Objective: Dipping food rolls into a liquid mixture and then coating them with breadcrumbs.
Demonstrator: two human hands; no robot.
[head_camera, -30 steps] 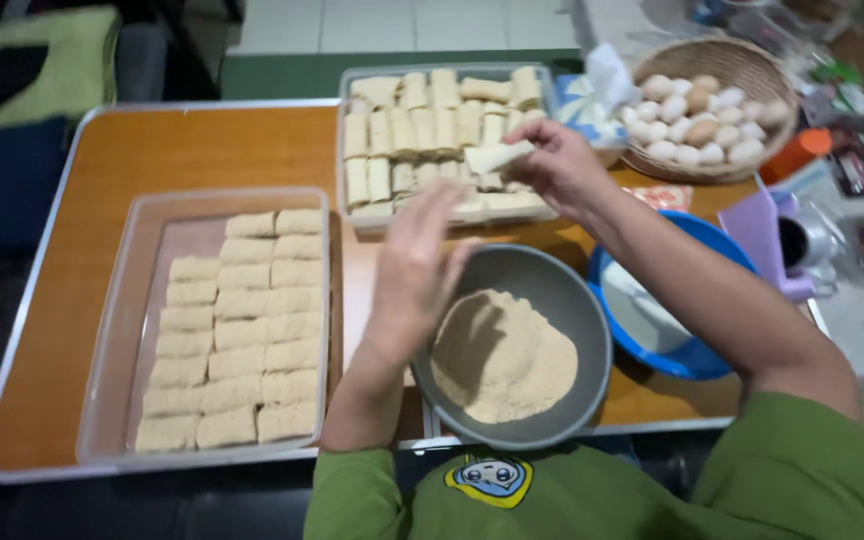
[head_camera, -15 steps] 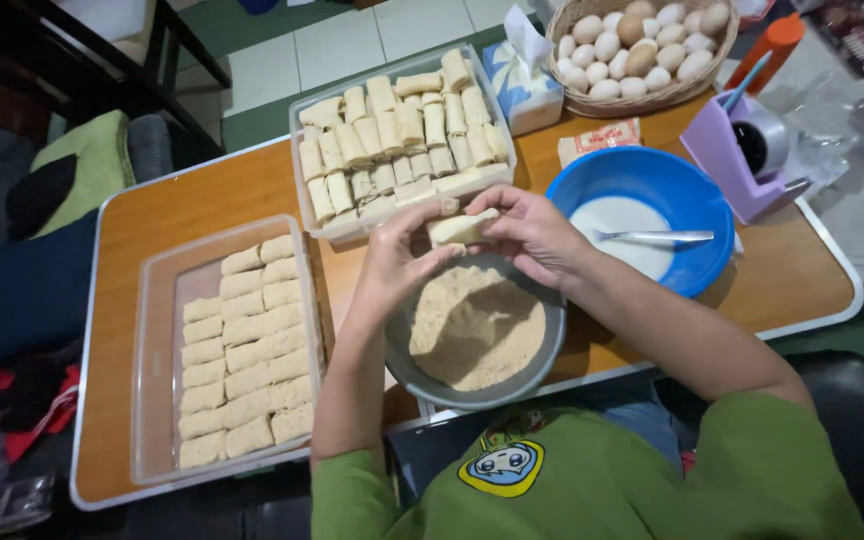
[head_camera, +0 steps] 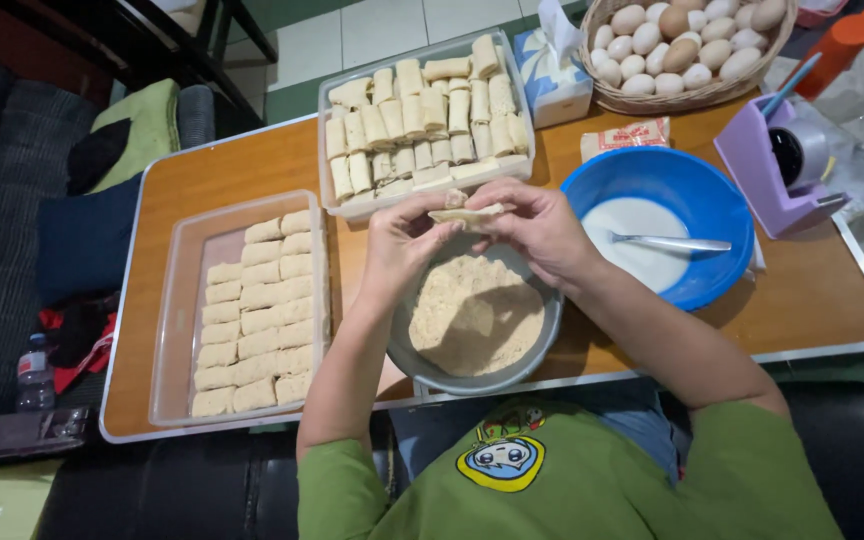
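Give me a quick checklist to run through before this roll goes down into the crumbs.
1. Roll held by both hands, left hand and right hand: ok.
2. Roll over the grey crumb bowl: ok.
3. Crumbs left in the bowl: ok, they cover the bottom.
4. Room in the clear tray of coated pieces: ok, its left strip is bare.
5. Spoon resting in the blue bowl of white liquid: ok.
6. Roll wetted already: cannot tell.
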